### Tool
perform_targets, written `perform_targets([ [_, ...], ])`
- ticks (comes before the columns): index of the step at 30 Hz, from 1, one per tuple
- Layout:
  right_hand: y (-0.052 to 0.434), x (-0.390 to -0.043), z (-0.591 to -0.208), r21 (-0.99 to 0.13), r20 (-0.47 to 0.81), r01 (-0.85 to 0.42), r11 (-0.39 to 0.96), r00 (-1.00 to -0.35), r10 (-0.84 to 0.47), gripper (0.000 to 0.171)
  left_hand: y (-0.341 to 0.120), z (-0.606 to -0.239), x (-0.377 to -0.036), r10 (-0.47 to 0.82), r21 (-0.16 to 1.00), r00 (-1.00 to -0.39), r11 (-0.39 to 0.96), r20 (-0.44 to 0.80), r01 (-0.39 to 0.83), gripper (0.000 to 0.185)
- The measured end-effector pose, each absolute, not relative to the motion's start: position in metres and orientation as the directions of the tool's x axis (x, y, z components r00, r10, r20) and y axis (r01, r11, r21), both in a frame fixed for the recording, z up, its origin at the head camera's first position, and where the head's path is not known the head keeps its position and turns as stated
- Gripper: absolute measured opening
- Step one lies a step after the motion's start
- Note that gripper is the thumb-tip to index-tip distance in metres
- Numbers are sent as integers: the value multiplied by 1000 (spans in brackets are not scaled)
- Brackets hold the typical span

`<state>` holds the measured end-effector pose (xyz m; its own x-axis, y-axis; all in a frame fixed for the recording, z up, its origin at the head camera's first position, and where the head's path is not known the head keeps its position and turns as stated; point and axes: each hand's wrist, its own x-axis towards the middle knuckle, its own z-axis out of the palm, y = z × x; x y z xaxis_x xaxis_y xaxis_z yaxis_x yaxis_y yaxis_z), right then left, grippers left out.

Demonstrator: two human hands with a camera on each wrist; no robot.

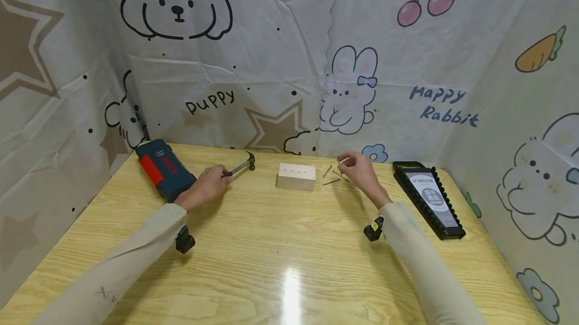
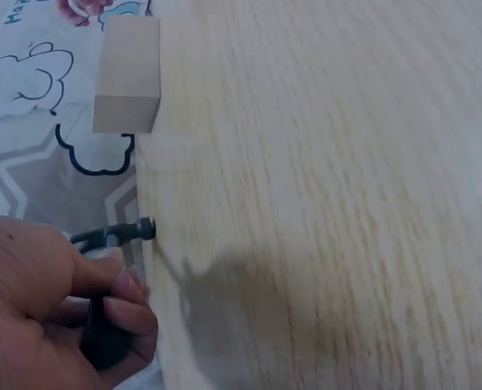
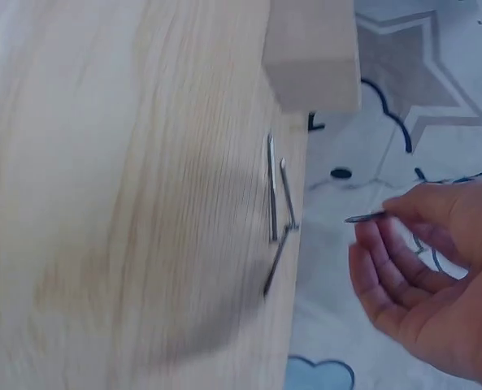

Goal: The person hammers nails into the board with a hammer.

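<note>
My left hand [image 1: 209,185] grips the dark handle of a small claw hammer [image 1: 242,166], its head pointing away to the right. In the left wrist view the fingers curl round that handle. My right hand [image 1: 358,170] pinches a nail [image 3: 364,217] between thumb and index finger, raised over the table's back edge. Below it three loose nails [image 3: 273,195] lie on the table. Between the two hands stands a pale wooden block [image 1: 296,177] with a row of small dark marks along its top.
A dark blue and red Bosch case [image 1: 165,168] lies at the left, beside my left wrist. On the right is a black-framed tablet-like device [image 1: 429,199]. A printed cloth [image 1: 271,74] hangs behind the wooden table [image 1: 271,249].
</note>
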<state>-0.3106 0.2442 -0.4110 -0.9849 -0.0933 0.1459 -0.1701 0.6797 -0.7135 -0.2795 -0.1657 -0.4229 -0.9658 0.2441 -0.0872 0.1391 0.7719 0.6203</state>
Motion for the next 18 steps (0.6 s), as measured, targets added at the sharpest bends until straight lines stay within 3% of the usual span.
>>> perform_targets([
  [7,229,-313,-414,-878,147,-192,439,-980,-134,27,-166,-422,-281,253,636,-967,742,27,212,28],
  [18,197,-312,-417,-943,201,-221,251,-974,-101,29,-156,-417,-278,266,686,-942,648,204,331,26],
])
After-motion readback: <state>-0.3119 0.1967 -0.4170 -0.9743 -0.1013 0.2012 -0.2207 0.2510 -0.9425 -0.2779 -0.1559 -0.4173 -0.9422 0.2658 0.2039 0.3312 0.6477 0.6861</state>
